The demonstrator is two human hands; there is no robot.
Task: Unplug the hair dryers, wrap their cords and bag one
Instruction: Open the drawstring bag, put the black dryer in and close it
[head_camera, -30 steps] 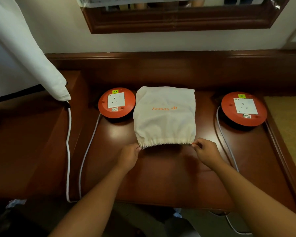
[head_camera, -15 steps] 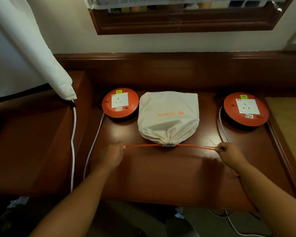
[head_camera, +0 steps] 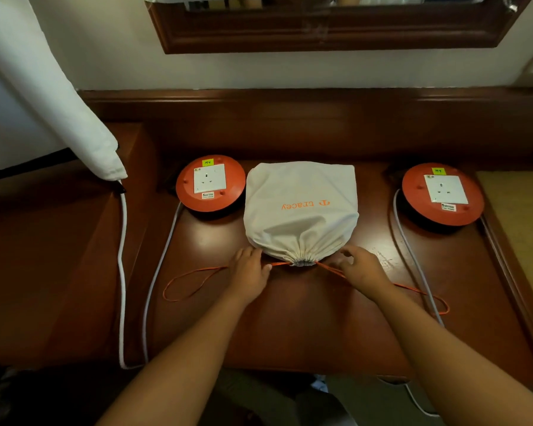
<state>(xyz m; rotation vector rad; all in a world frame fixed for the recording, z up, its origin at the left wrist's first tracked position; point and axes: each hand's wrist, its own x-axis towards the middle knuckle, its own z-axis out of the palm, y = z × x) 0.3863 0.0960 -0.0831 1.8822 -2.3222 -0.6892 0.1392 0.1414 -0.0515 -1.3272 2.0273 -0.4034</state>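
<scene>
A cream drawstring bag (head_camera: 300, 207) with orange lettering lies bulging in the middle of the wooden desk (head_camera: 290, 327); its contents are hidden. Its neck (head_camera: 302, 262) is gathered tight toward me. The orange drawstring (head_camera: 194, 284) lies in slack loops on both sides of the neck. My left hand (head_camera: 249, 270) sits just left of the neck, its thumb and fingers on the string. My right hand (head_camera: 361, 267) is just right of the neck, fingers loosely curled over the string there; whether it grips is unclear. No hair dryer is in view.
Two round orange socket reels stand beside the bag, one left (head_camera: 210, 183) and one right (head_camera: 442, 193), with nothing plugged in. White cables (head_camera: 122, 272) trail over the desk's front edge. A white cloth-covered pole (head_camera: 59, 96) slants in at the left. A mirror frame (head_camera: 320, 35) hangs above.
The bag's mouth went from open to cinched as both hands pulled the strings outward. Both hands have since moved back in to the neck, and the strings lie slack.
</scene>
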